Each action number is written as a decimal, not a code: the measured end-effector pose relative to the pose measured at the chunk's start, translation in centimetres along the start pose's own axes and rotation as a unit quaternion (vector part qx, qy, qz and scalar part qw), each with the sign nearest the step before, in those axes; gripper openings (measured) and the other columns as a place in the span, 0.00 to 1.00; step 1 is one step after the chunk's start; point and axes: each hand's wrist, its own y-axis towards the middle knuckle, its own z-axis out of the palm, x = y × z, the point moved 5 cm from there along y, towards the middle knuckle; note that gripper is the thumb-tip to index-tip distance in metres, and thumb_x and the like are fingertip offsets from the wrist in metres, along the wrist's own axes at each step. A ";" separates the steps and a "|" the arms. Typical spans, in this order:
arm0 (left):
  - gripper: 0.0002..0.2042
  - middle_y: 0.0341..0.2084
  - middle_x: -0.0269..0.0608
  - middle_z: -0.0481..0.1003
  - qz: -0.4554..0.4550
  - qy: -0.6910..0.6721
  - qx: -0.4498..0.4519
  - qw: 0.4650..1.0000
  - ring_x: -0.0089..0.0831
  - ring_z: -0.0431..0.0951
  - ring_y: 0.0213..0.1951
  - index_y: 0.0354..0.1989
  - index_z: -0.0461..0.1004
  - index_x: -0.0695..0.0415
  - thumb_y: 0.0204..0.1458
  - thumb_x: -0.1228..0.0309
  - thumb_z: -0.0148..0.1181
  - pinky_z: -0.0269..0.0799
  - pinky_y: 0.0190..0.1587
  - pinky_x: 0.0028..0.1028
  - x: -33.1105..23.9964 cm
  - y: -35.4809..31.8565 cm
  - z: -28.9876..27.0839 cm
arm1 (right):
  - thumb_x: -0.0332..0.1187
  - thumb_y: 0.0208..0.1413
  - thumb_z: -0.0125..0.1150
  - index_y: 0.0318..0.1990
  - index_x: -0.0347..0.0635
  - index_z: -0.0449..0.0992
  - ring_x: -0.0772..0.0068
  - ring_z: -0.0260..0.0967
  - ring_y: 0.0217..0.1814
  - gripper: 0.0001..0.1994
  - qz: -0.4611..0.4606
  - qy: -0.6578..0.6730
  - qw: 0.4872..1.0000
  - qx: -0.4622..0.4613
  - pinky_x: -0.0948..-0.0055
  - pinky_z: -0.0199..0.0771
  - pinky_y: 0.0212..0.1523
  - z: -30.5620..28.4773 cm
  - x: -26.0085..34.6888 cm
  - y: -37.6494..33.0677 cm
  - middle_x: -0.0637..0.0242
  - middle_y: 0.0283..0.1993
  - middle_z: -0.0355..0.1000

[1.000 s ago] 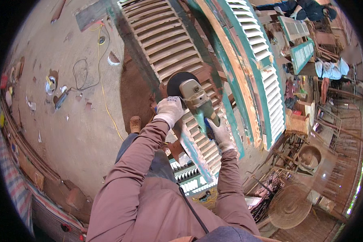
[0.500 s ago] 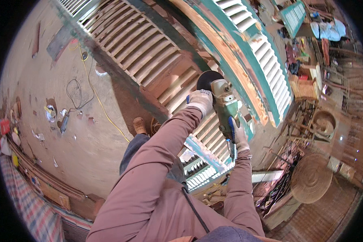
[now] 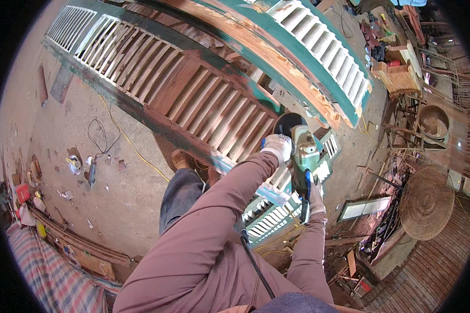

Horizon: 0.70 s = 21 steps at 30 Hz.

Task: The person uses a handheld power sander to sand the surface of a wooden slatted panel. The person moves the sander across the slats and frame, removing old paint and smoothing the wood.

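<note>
1. Green and grey casing is seen on the grinder (image 3: 306, 150), which is held at the right-hand end of the shutter (image 3: 171, 86). Its dark disc (image 3: 283, 124) is placed at the shutter's far edge; whether the wood is touched cannot be told.

2. As a judgement, the grinder will be felt as heavy, rigid and weighted toward its head. The smooth casing may be made slippery by dust, and the thin disc could be chipped by a knock. Hold is best taken at the rear body and beside the head, well clear of the disc.

3. Stiffness can be expected of the shutter's frame (image 3: 190, 134), but its thin slats (image 3: 215, 112) would probably be broken by hard pressure.

4. The gloved left hand (image 3: 278, 147) is closed beside the grinder's head, above the shutter's end; what exactly is gripped there is hidden by the fingers.

5. By the gloved right hand (image 3: 315, 197), the rear body is grasped, just off the shutter's right-hand end.

6. The left sleeve (image 3: 219, 201) is stretched diagonally across the shutter's near edge, while the right sleeve (image 3: 306, 255) is raised more steeply, outside the shutter.
</note>
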 end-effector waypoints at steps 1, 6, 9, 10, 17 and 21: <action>0.13 0.39 0.49 0.82 0.000 -0.002 0.007 1.000 0.43 0.83 0.43 0.40 0.83 0.52 0.51 0.63 0.56 0.78 0.44 0.43 -0.5 0.2 1.2 | 0.52 0.54 0.68 0.62 0.39 0.64 0.75 0.72 0.29 0.35 0.009 -0.013 1.000 0.013 0.76 0.72 0.23 -0.7 -0.5 -0.1 0.63 0.41 0.75; 0.14 0.35 0.50 0.82 0.064 0.030 0.008 0.997 0.44 0.83 0.40 0.36 0.84 0.55 0.48 0.62 0.56 0.78 0.40 0.44 -3.4 -0.7 -0.1 | 0.61 0.47 0.70 0.65 0.41 0.61 0.72 0.72 0.22 0.44 0.046 0.019 0.996 -0.081 0.76 0.69 0.16 -1.9 -3.6 -0.8 0.59 0.36 0.76; 0.14 0.32 0.51 0.82 0.122 0.054 -0.053 0.990 0.46 0.83 0.37 0.35 0.82 0.57 0.47 0.62 0.56 0.77 0.39 0.45 -3.3 -1.3 -2.3 | 0.56 0.54 0.65 0.65 0.47 0.61 0.68 0.74 0.31 0.37 0.008 -0.032 0.998 -0.045 0.66 0.76 0.29 -2.2 -4.4 0.9 0.60 0.41 0.75; 0.13 0.31 0.51 0.81 0.134 0.044 -0.153 0.978 0.47 0.83 0.35 0.35 0.80 0.58 0.48 0.63 0.56 0.77 0.37 0.46 -1.7 -1.4 -2.6 | 0.57 0.55 0.63 0.65 0.47 0.61 0.69 0.72 0.27 0.36 -0.047 -0.084 0.995 -0.021 0.68 0.74 0.23 -1.3 -4.7 2.4 0.61 0.38 0.74; 0.15 0.35 0.51 0.82 0.045 0.067 -0.090 0.993 0.47 0.83 0.40 0.36 0.83 0.55 0.51 0.61 0.54 0.77 0.44 0.44 10.1 -2.2 -12.8 | 0.52 0.56 0.64 0.65 0.49 0.61 0.69 0.72 0.29 0.33 -0.087 -0.064 0.994 -0.031 0.66 0.75 0.27 14.4 8.5 -2.5 0.62 0.42 0.73; 0.16 0.41 0.51 0.81 0.006 0.082 -0.068 0.994 0.48 0.82 0.44 0.41 0.83 0.55 0.53 0.61 0.53 0.77 0.46 0.45 17.5 -3.1 -19.0 | 0.52 0.52 0.70 0.58 0.40 0.65 0.72 0.72 0.28 0.33 -0.159 -0.014 0.985 0.059 0.70 0.74 0.23 21.2 10.4 0.1 0.63 0.40 0.73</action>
